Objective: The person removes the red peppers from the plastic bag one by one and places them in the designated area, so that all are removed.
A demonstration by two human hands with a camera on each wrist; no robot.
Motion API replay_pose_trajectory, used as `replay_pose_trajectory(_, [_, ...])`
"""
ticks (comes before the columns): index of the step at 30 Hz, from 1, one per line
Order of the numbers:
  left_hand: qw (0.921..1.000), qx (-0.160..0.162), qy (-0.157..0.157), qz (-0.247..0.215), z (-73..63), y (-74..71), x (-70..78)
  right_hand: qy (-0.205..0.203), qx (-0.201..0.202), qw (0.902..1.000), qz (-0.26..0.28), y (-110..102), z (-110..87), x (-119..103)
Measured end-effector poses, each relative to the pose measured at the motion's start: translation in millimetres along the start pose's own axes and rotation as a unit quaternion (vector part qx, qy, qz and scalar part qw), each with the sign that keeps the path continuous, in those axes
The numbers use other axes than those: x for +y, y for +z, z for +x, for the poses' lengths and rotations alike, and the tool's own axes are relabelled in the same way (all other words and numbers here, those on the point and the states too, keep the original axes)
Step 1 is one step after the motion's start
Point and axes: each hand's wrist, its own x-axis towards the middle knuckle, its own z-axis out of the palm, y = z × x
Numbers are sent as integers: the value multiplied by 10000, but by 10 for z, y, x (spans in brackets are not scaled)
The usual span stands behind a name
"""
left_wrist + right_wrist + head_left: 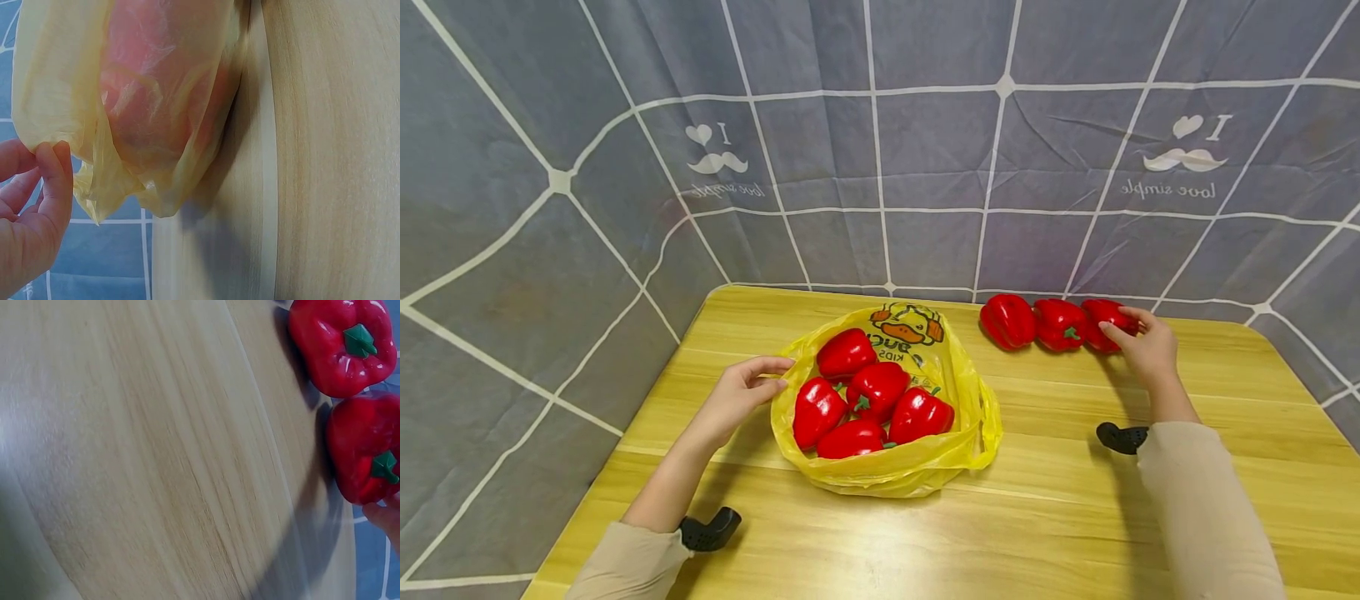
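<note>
A yellow plastic bag (981, 417) with a duck print stands with its mouth open on the table, several red bell peppers (877, 390) inside. My left hand (737, 396) pinches the bag's left rim between thumb and fingers; the left wrist view shows that hand (37, 200) on the thin film (56, 81). At the back right, three red bell peppers lie in a row: a left one (1007, 322), a middle one (1060, 325) and a right one (1105, 323). My right hand (1150, 350) grips the right one at its right end, thumb in front; most of this hand lies outside the right wrist view.
The wooden table (880, 550) carries everything. A grey curtain (940, 167) with white lines hangs along its back and sides. Black wrist mounts (711, 531) stick out from both sleeves, low over the tabletop.
</note>
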Motion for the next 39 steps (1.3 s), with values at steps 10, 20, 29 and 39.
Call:
replay_pose_trajectory(10, [10000,3,16,16,-2,3,0,-197,-86,9998,-27,-51,-21,1])
replay_pose_trajectory(20, [10000,-11,53,-32,4,7,-31,-570,-80,9983,-57,-104,-105,-24])
replay_pose_trajectory(29, [10000,-24,82,5,7,14,-38,-992,-133,9950,-58,-126,-245,-183])
replay_pose_trajectory(39, [9999,-15,122,-26,3,21,-42,-1487,-45,9888,153,-70,-403,-446])
